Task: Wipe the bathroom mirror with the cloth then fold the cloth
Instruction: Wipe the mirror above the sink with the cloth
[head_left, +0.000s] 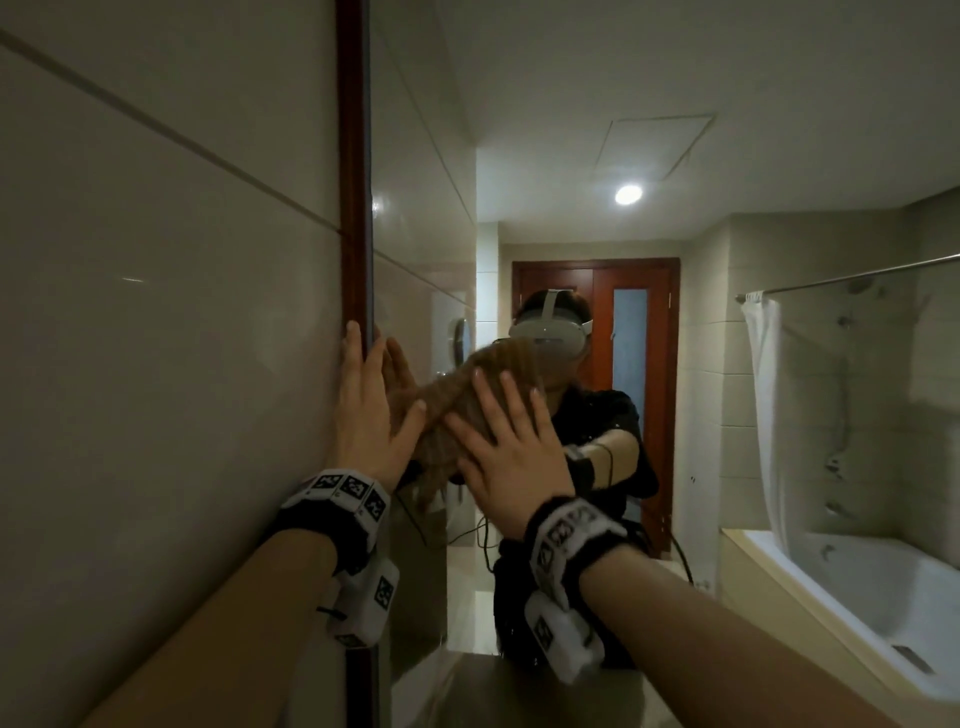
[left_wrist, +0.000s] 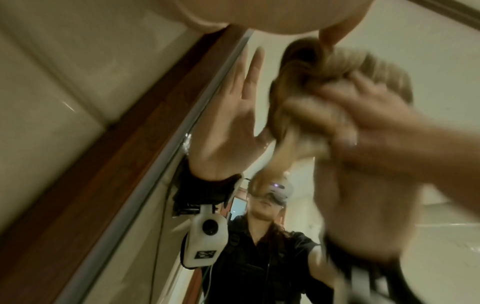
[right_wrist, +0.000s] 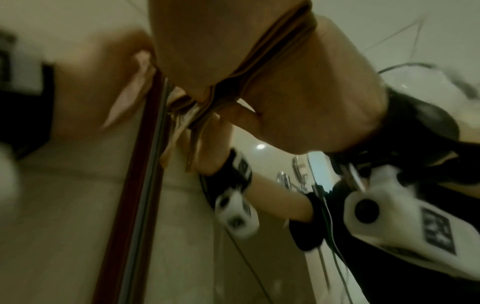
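The mirror (head_left: 571, 130) fills the right of the head view, bounded on the left by a dark wooden frame (head_left: 352, 156). A brown cloth (head_left: 441, 400) lies bunched against the glass near that edge. My right hand (head_left: 506, 447) presses flat on the cloth with its fingers spread straight. My left hand (head_left: 363, 410) lies flat with straight fingers over the frame and glass edge, its thumb touching the cloth. In the left wrist view the cloth (left_wrist: 337, 67) and right hand (left_wrist: 384, 127) are blurred. In the right wrist view the cloth (right_wrist: 275, 53) is squeezed between my palm (right_wrist: 202, 41) and the glass.
A beige tiled wall (head_left: 156, 312) runs along the left of the frame. A counter edge (head_left: 519, 691) shows below the mirror. Reflected in the glass are a bathtub (head_left: 857, 597), a white shower curtain (head_left: 769, 415), a wooden door (head_left: 597, 291) and a person wearing a headset.
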